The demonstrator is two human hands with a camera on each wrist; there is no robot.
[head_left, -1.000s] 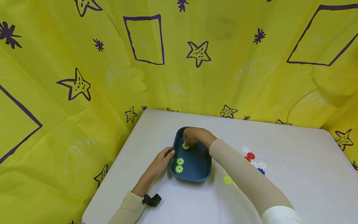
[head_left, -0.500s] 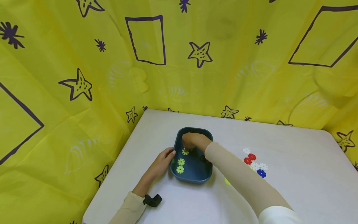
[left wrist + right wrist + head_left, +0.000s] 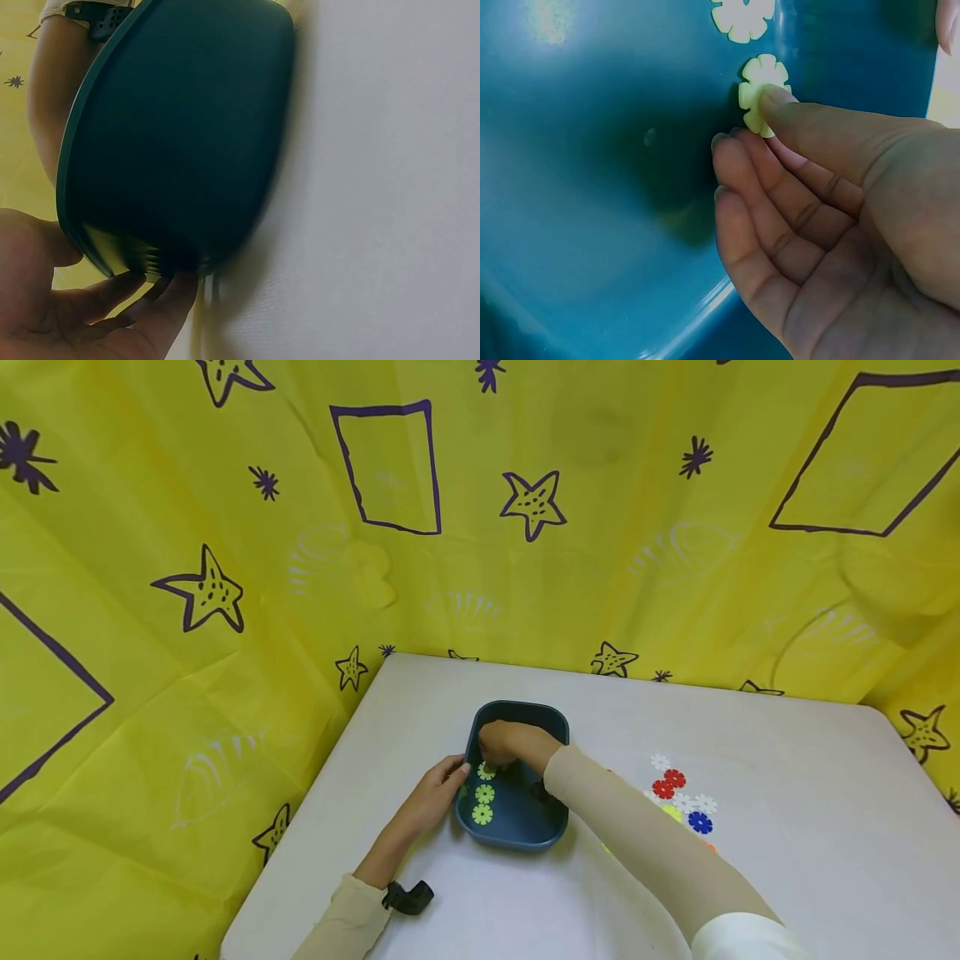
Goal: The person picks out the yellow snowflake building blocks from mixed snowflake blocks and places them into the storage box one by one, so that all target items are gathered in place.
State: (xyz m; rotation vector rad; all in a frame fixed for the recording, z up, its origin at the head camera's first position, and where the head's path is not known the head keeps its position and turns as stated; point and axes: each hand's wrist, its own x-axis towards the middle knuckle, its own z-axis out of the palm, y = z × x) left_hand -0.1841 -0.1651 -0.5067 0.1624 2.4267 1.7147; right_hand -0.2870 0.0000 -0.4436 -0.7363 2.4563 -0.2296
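A dark blue plastic bin (image 3: 528, 818) stands on the white table. At its left rim, my left hand (image 3: 433, 793) grips with the thumb over the edge; the left wrist view has its fingers (image 3: 176, 304) against the outer wall. Inside the bin, my right hand (image 3: 517, 743) pinches a yellow-green notched snowflake disc (image 3: 757, 79) between thumb and index finger, near the bin floor. Two similar discs, one a little nearer (image 3: 484, 793) and one nearer still (image 3: 482, 814), lie in a row with it along the left wall. The right forearm hides part of the bin's right side.
Right of the bin, loose snowflake discs lie on the table: white ones (image 3: 705, 803), red ones (image 3: 673, 778), a blue one (image 3: 701, 822) and a yellow one (image 3: 671, 812). The right sleeve (image 3: 637, 827) covers some of them. A yellow patterned curtain (image 3: 465, 568) hangs behind the table.
My right hand has moved nearer and slightly left inside the bin, bringing the pinched disc up to the other two. The left hand keeps its grip on the rim.
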